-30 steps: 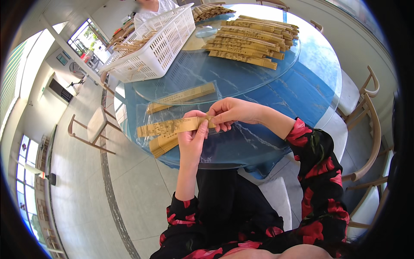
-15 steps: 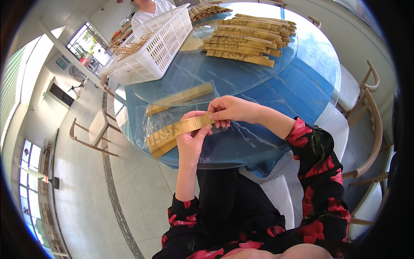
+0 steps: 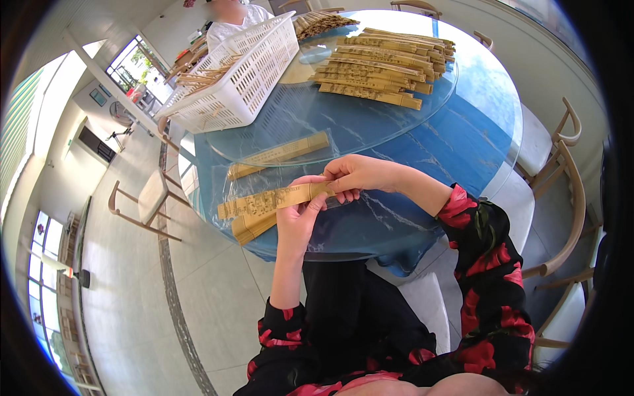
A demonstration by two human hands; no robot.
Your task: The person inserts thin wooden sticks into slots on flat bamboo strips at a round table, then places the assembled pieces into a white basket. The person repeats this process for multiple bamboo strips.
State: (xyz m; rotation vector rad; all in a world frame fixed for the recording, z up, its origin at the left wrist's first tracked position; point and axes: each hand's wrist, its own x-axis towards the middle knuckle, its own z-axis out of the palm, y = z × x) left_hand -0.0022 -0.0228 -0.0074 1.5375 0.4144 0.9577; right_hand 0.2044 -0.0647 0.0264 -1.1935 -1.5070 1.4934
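Note:
A long, flat tan paper strip [image 3: 256, 201] with dark print is held between my two hands, above the table's near left edge. My left hand [image 3: 297, 223] is closed round its middle, thumb on top. My right hand [image 3: 360, 178] pinches its right end, and the fingertips of both hands almost meet there. Under the held strip, several similar strips [image 3: 252, 228] lie together by the table edge, partly covered. Farther off, another tan strip [image 3: 281, 156] lies on clear plastic film [image 3: 228, 189].
A white slotted plastic basket [image 3: 231, 99] with thin wooden sticks [image 3: 208, 76] stands at the far left. Bundled tan strips [image 3: 380, 69] are piled on the glass turntable [image 3: 422, 109], a darker pile [image 3: 323, 25] behind. Across the table sits a person [image 3: 234, 23]. Wooden chairs [image 3: 148, 198] surround it.
The held strip's left end has swung slightly away from me, so the strip lies flatter across. My right hand has shifted slightly right and toward me. Both hands keep their grip.

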